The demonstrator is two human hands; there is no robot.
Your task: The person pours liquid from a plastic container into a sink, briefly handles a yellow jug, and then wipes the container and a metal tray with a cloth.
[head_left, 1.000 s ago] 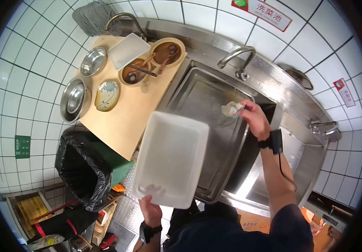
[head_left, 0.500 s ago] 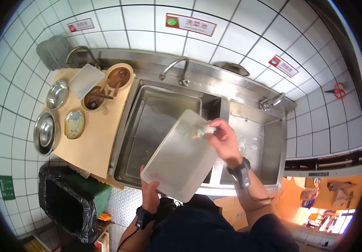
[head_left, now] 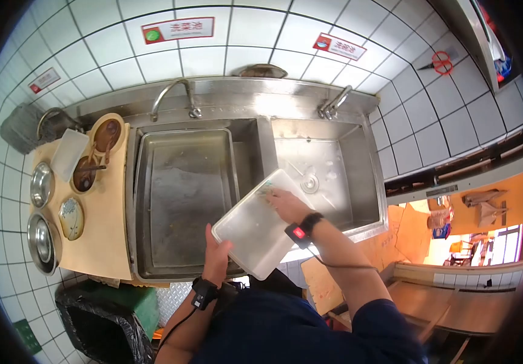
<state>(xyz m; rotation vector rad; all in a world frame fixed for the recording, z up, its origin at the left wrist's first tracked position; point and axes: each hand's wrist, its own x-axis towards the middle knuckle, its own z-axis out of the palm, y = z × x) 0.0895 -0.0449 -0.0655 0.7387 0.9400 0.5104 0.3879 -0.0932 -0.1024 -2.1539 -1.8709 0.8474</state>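
Note:
A translucent white plastic container (head_left: 250, 229) is held tilted over the front of the sinks, its inside facing me. My left hand (head_left: 216, 259) grips its lower left corner, thumb and fingers around the rim. Inside the container, near its upper end, my right hand (head_left: 289, 206) presses a small crumpled cloth, whitish with some green-blue (head_left: 267, 190), against the surface. The fingers are bent over the cloth and hide most of it.
The left basin holds a large metal tray (head_left: 185, 182); the right basin (head_left: 352, 182) has a drain. A wooden board (head_left: 101, 224) carries bowls, a dish (head_left: 71, 218) and a clear lid-like piece (head_left: 70, 155). Below stands a black-lined bin (head_left: 101, 315). Scissors (head_left: 442, 63) hang right.
The view has swung right, so the sinks appear further left. The container now sits nearer the right basin. My right hand has turned and gone from holding the cloth up to pressing it down inside.

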